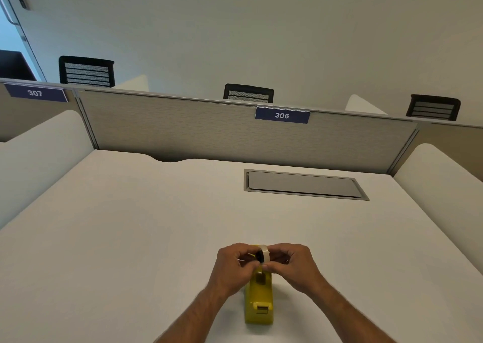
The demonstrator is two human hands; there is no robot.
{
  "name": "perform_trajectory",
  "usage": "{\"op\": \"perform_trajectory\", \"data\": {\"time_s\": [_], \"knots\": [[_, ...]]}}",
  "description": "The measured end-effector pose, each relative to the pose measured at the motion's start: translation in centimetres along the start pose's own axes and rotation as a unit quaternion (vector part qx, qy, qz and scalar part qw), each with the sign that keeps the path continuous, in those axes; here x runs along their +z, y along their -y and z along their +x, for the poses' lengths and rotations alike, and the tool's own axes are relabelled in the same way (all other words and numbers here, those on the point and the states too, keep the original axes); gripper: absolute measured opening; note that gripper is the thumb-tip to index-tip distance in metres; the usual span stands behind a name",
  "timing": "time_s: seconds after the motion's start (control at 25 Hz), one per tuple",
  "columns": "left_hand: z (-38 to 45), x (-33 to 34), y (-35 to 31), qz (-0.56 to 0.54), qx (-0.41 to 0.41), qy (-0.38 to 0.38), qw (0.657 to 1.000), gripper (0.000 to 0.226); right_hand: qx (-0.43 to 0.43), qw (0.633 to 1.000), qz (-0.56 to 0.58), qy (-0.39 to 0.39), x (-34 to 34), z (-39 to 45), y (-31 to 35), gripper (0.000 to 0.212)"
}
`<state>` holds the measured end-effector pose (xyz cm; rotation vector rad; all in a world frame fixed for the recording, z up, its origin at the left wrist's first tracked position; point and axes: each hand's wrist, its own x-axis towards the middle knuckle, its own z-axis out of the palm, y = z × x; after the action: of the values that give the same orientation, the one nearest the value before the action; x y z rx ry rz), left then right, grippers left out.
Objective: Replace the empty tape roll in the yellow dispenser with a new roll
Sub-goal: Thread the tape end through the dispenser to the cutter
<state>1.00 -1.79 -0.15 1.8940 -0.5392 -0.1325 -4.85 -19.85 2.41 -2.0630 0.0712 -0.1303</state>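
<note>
Both hands are meeting low at the middle of the counter [156, 212], over the far end of the yellow dispenser [259, 301]: the left hand [232, 267] is curling its fingers round the left side of the tape roll [265, 256], and the right hand [292, 264] is pinching the roll's right side, so the pale roll is sitting upright between them, just above the dispenser. The dispenser itself is lying lengthwise on the white counter, its cutter end pointing toward the person. Going from the left, a white rounded side panel [44, 146] is bordering the counter, and behind it a blue sign reading 307 [35, 92] is hanging on the divider. A grey fabric partition [183, 128] is running along the back edge, carrying a blue sign reading 306 [282, 115]. Set into the counter right of centre, a grey rectangular cover plate [303, 184] is lying flush. Three black mesh chair backs [248, 93] are showing above the partition, and a plain pale wall [261, 29] is rising behind them. Another white side panel [439, 175] is closing the right edge.
</note>
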Motion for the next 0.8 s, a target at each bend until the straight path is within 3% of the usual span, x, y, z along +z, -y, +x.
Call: {"op": "perform_trajectory", "data": {"time_s": [0.48,0.8], "knots": [[0.0,-0.5,0.2,0.078,0.008,0.02,0.997,0.03,-0.041,0.995,-0.091,0.019,0.3,-0.1,-0.5,0.044],[-0.1,-0.5,0.8,0.101,0.007,0.037,0.994,0.03,-0.039,0.989,-0.141,-0.014,0.9,0.2,-0.9,0.023]]}}
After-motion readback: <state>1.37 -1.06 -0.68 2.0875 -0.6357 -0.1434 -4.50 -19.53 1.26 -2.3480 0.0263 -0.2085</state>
